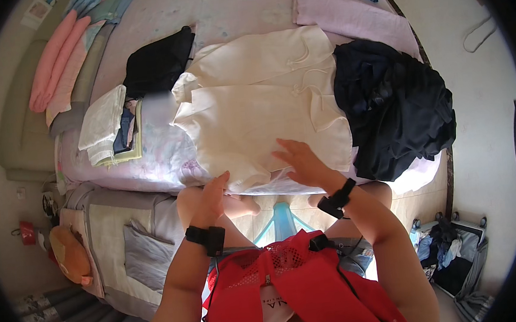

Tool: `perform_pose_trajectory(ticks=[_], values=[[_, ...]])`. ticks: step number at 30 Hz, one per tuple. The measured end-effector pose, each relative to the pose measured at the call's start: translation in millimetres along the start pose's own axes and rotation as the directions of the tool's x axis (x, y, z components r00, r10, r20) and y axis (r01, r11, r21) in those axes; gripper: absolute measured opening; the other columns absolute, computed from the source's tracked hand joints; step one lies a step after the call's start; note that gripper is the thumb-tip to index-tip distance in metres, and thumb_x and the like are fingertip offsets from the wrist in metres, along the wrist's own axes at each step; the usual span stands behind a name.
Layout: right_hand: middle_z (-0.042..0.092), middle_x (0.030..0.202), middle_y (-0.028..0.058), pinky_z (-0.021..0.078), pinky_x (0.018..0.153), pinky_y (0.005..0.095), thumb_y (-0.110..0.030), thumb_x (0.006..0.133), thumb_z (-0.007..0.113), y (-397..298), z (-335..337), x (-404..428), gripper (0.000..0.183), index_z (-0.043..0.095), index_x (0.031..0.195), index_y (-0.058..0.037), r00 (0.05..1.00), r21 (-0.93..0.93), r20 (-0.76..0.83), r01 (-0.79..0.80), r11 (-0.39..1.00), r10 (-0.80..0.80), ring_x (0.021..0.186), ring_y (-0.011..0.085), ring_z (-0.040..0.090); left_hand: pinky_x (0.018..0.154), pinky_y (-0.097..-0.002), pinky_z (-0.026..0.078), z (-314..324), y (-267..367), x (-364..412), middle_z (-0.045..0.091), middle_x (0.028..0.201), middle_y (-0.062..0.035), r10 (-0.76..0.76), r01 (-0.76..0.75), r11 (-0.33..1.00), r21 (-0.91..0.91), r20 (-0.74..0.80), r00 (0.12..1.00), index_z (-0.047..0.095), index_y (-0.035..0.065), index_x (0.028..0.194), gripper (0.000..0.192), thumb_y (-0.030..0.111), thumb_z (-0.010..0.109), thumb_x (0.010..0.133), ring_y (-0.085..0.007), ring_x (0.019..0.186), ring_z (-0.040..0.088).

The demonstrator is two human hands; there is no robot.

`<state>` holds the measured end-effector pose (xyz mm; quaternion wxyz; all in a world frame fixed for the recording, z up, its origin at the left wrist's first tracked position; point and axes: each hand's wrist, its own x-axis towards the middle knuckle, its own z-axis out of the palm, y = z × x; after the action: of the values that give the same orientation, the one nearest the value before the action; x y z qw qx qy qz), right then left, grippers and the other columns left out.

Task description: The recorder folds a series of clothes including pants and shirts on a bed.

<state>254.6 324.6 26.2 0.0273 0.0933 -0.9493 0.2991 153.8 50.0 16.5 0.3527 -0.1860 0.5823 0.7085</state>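
A cream-coloured garment with drawstrings [246, 121] lies spread over the near edge of the bed, in two overlapping layers. At its near left edge is my left hand [215, 188], its fingertips touching the cloth; whether they pinch it I cannot tell. My right hand [300, 160] is over the lower right part of the garment, palm down and fingers apart, holding nothing. Just right of the garment lies a heap of dark clothing [393, 106]. A black folded garment [159, 62] rests by its upper left corner.
Folded clothes [105, 122] are stacked at the bed's left side. A folded pink cloth [351, 20] lies at the back right, pink rolled bedding [60, 62] at the far left. An open suitcase [453, 255] with clothes stands on the floor at right; a grey sofa [113, 211] is at left.
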Motion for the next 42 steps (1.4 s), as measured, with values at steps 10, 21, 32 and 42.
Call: perform_pose_trajectory(ticks=[10,21,32,42], values=[[0.051,0.134,0.0079,0.0322,0.104,0.0444,-0.006,0.073,0.065,-2,60,20,0.046,0.059,0.118,-0.0142,0.972,-0.181,-0.065,0.209,0.961,-0.224,0.128,0.0298,0.043,0.064,-0.0351,0.060,-22,12,12,0.063,0.101,-0.0153,-0.149,0.147,0.983,0.108,0.013,0.989,0.053,-0.0038,0.111,0.021,0.010,0.048,0.095,-0.0261,0.085,0.067],[0.058,0.105,0.0130,0.0496,0.072,0.0390,-0.018,0.077,0.065,12,41,70,0.044,0.054,0.119,-0.0081,0.817,0.602,-0.115,-0.396,0.694,0.566,0.086,0.0327,0.060,0.104,-0.0528,0.034,25,47,93,0.043,0.138,-0.0178,0.754,-0.596,-0.037,0.802,0.414,0.510,0.039,0.0080,0.135,0.062,0.024,0.069,0.083,-0.0378,0.126,0.041],[0.053,0.105,0.0142,0.0478,0.079,0.0419,-0.020,0.074,0.070,51,-13,33,0.044,0.056,0.113,-0.0070,0.772,0.055,-0.463,-0.465,0.884,0.435,0.099,0.0345,0.054,0.102,-0.0432,0.039,14,80,137,0.044,0.136,-0.0199,0.707,-0.522,-0.242,0.818,0.517,0.482,0.049,0.0034,0.130,0.056,0.023,0.069,0.081,-0.0362,0.123,0.046],[0.054,0.095,0.0131,0.0469,0.074,0.0431,-0.021,0.071,0.069,107,-33,29,0.028,0.058,0.092,-0.0074,0.761,-0.375,-0.490,-0.625,0.685,0.425,0.089,0.0329,0.056,0.086,-0.0409,0.049,13,149,195,0.059,0.117,-0.0188,0.674,-0.433,0.120,0.893,0.247,0.696,0.053,0.0055,0.122,0.048,0.013,0.068,0.077,-0.0352,0.101,0.062]])
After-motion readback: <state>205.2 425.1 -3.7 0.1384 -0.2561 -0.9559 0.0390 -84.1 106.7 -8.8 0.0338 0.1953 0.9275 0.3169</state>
